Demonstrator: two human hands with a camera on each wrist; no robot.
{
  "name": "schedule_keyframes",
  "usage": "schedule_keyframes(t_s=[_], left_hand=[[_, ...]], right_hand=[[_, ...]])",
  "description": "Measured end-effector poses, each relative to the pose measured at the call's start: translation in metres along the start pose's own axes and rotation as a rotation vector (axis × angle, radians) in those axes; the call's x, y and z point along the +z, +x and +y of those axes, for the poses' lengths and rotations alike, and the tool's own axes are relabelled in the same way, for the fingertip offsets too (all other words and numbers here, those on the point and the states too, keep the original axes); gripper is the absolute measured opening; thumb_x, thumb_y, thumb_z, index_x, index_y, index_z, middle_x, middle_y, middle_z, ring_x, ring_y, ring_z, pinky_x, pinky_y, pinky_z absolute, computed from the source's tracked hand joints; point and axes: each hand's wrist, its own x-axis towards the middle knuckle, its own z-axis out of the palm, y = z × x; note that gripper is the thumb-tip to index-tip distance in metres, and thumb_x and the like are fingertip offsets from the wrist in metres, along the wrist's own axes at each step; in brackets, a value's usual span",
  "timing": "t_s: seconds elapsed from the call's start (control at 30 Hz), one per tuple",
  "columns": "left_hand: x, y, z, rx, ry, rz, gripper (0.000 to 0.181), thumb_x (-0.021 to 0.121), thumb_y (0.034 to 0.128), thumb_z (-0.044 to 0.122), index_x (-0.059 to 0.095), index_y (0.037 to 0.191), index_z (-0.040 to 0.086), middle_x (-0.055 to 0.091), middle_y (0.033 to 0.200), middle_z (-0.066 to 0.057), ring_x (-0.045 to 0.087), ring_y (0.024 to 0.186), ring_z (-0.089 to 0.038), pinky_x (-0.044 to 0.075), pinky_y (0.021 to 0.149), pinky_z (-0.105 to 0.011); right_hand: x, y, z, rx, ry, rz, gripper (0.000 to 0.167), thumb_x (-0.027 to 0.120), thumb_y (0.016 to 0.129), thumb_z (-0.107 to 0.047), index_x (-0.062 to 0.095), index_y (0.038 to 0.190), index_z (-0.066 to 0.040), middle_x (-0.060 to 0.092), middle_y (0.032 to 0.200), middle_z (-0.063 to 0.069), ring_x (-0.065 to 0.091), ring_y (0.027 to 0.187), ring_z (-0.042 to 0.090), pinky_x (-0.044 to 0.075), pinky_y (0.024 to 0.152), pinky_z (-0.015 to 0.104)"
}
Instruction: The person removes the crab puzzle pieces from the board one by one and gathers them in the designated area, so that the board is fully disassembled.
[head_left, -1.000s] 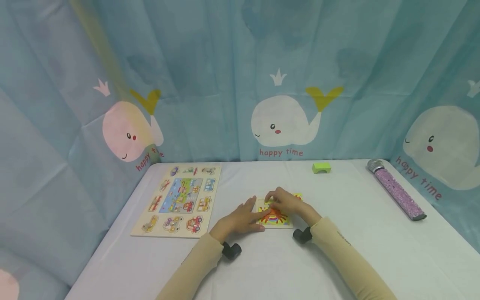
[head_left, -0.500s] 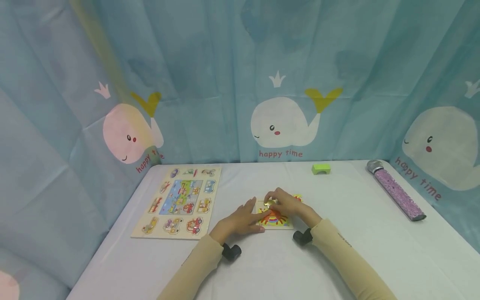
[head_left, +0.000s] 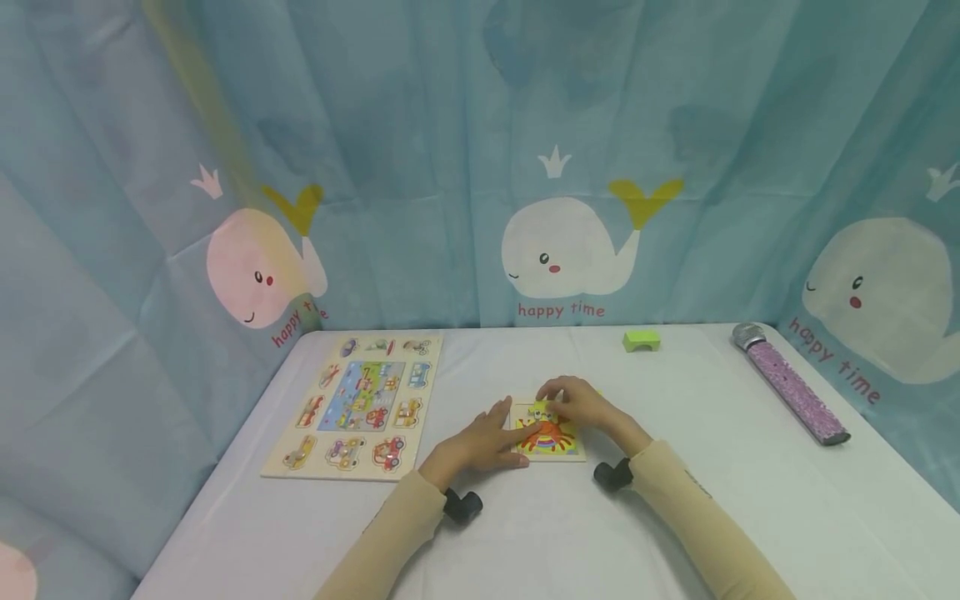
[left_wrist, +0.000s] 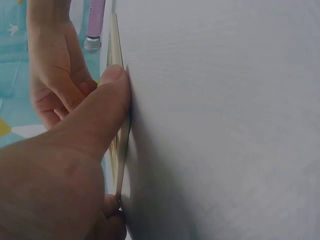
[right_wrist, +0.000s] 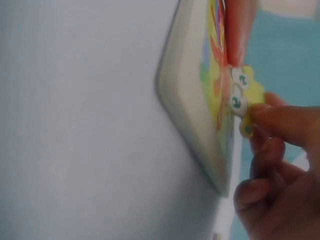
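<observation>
A small square wooden puzzle board with a red crab picture (head_left: 553, 440) lies flat on the white table. My right hand (head_left: 585, 404) is over its top right part; in the right wrist view the thumb and fingers pinch a yellow piece with two printed eyes (right_wrist: 253, 95), tilted up at the board's surface. My left hand (head_left: 480, 440) lies at the board's left side, with the index finger stretched onto the picture. In the left wrist view the thumb of my left hand (left_wrist: 65, 155) rests along the board's edge (left_wrist: 120, 165).
A large wooden vehicle puzzle (head_left: 300, 458) lies on the left of the table (head_left: 525, 533). A green arch block (head_left: 641, 340) sits at the back, and a pink glittery microphone (head_left: 795, 387) lies on the right. A bit of something yellow shows behind my right hand.
My right hand has shifted slightly right, and the yellow piece in its fingers has turned so that its printed eyes show. My left hand has stayed in place.
</observation>
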Motion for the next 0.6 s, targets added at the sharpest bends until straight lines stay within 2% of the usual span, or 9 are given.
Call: schedule_keyframes(t_s=[0.17,0.3,0.4,0.53,0.6], left_hand=[[0.0,0.0,-0.001,0.006,-0.012,0.009,0.06,0.05,0.0853,0.056,0.027,0.14,0.047,0.005,0.156,-0.013,0.011,0.142,-0.034,0.017,0.114,-0.047],[-0.001,-0.001,-0.001,0.003,-0.025,0.005,0.06,0.051,0.0852,0.055,0.027,0.139,0.047,0.005,0.156,-0.013,0.012,0.142,-0.034,0.018,0.114,-0.05],[-0.001,-0.002,0.001,-0.005,-0.035,0.001,0.06,0.052,0.0848,0.055,0.027,0.139,0.048,0.004,0.156,-0.012,0.013,0.142,-0.035,0.021,0.112,-0.052],[0.0,-0.002,0.001,-0.01,-0.035,-0.002,0.06,0.052,0.0848,0.055,0.027,0.139,0.049,0.003,0.156,-0.012,0.012,0.142,-0.035,0.02,0.112,-0.052],[0.0,-0.002,0.0,-0.009,-0.035,0.002,0.06,0.052,0.0849,0.055,0.027,0.139,0.049,0.003,0.156,-0.013,0.011,0.142,-0.035,0.02,0.112,-0.051]], right_hand=[[-0.003,0.0,0.006,0.068,0.102,-0.004,0.02,0.058,0.086,-0.01,0.071,0.1,-0.017,0.066,0.092,0.002,0.054,0.063,0.015,0.045,0.061,0.024],[-0.004,-0.001,0.008,0.095,0.172,0.012,0.015,0.06,0.086,-0.01,0.07,0.098,-0.01,0.068,0.094,0.005,0.058,0.066,0.015,0.049,0.065,0.025],[-0.005,-0.002,0.009,0.12,0.182,0.041,0.011,0.062,0.086,-0.012,0.07,0.094,-0.011,0.068,0.093,0.003,0.06,0.077,0.015,0.051,0.074,0.031],[-0.011,-0.003,0.012,0.161,0.193,0.075,0.011,0.063,0.087,-0.018,0.07,0.094,-0.016,0.068,0.101,0.0,0.057,0.098,0.017,0.046,0.091,0.041],[-0.015,-0.005,0.014,0.183,0.216,0.094,0.012,0.063,0.087,-0.021,0.07,0.096,-0.016,0.067,0.103,0.0,0.057,0.098,0.018,0.047,0.088,0.04]])
